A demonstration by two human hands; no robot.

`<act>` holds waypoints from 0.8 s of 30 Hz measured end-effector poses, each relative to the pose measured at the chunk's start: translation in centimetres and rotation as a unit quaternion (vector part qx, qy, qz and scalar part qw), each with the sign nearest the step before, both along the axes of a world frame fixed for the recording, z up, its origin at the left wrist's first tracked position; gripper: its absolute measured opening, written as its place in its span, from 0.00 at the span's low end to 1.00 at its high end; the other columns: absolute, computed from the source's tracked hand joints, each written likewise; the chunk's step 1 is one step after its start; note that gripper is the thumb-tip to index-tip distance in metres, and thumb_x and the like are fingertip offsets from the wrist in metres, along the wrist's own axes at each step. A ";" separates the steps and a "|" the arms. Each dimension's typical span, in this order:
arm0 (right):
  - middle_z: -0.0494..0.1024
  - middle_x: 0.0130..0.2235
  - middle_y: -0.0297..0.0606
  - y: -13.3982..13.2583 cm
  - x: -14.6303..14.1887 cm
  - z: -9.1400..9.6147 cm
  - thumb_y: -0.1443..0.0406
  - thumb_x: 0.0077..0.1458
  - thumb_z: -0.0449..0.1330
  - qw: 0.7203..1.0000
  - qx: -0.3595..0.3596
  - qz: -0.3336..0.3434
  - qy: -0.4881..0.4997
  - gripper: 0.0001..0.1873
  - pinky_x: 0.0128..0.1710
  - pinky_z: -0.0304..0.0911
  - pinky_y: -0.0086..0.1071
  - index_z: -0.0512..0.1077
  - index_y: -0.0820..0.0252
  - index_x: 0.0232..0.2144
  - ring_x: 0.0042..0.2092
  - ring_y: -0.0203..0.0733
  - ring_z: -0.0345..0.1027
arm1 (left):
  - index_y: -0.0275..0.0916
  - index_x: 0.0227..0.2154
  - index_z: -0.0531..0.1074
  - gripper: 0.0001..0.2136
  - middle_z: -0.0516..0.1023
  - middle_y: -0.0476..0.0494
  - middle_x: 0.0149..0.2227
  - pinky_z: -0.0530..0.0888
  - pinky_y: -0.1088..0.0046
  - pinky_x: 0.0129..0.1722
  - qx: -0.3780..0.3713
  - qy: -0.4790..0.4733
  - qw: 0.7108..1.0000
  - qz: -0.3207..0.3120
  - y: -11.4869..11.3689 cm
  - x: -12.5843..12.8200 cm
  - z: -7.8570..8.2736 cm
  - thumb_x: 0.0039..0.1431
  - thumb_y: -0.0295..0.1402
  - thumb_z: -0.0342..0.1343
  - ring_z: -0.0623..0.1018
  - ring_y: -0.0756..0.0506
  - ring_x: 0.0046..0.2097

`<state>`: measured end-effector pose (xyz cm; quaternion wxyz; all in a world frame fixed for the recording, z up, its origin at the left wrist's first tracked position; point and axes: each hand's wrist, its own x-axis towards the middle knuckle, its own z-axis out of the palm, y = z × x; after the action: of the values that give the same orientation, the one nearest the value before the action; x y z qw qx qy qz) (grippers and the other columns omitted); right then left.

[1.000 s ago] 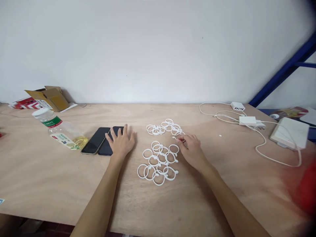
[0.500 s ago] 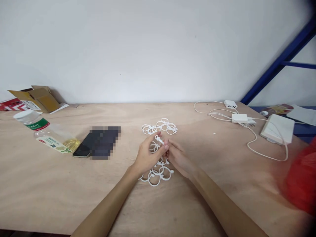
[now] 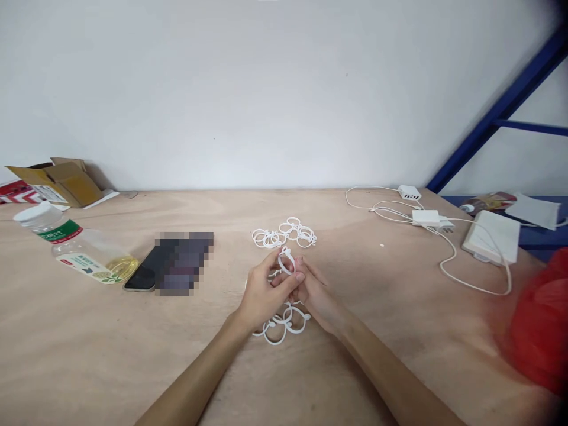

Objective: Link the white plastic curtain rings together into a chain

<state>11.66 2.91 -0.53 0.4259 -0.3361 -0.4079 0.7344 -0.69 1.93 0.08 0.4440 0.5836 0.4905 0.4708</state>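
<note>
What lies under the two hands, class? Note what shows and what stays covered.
A pile of white plastic rings shows below the left hand and right hand; the rings directly beneath the hands are covered.

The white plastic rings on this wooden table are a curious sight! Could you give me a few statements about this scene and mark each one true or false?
1. The left hand and right hand together hold a white plastic ring between their fingers. True.
2. The plastic bottle stands upright. False: it lies on its side, with some yellow liquid inside.
3. A cardboard box with open flaps sits at the far left of the table. True.
4. A black smartphone lies on the right side of the table. False: it lies on the left, beside the bottle.
</note>
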 end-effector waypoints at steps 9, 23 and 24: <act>0.63 0.17 0.23 0.6 1.1 0.7 0.48 0.50 0.59 0.989 0.067 -0.077 -0.106 0.19 0.15 0.42 0.24 0.63 0.55 0.31 0.16 0.27 0.47 | 0.35 0.40 0.75 0.14 0.78 0.46 0.31 0.72 0.74 0.34 0.021 0.034 0.999 -0.012 0.0 -0.8 0.3 0.61 0.39 0.51 0.75 0.48 0.33; 0.68 0.22 0.32 0.3 1.1 1.1 0.52 0.51 0.61 0.989 0.111 -0.072 -0.059 0.16 0.20 0.50 0.27 0.73 0.60 0.27 0.22 0.32 0.56 | 0.37 0.40 0.73 0.11 0.75 0.48 0.30 0.69 0.74 0.35 0.041 0.112 0.991 -0.054 -0.7 0.1 -0.1 0.53 0.33 0.57 0.72 0.48 0.32; 0.69 0.22 0.33 0.4 1.2 1.0 0.52 0.52 0.60 0.987 0.125 -0.078 -0.070 0.17 0.21 0.52 0.27 0.73 0.60 0.25 0.23 0.32 0.57 | 0.37 0.39 0.73 0.11 0.74 0.48 0.30 0.69 0.74 0.35 0.037 0.112 0.991 -0.058 -0.7 0.2 0.0 0.53 0.34 0.57 0.72 0.48 0.32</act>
<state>12.82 3.28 0.51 0.4912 -0.3610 -0.4980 0.6168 -0.53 1.19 0.07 0.3910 0.6762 0.4851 0.3932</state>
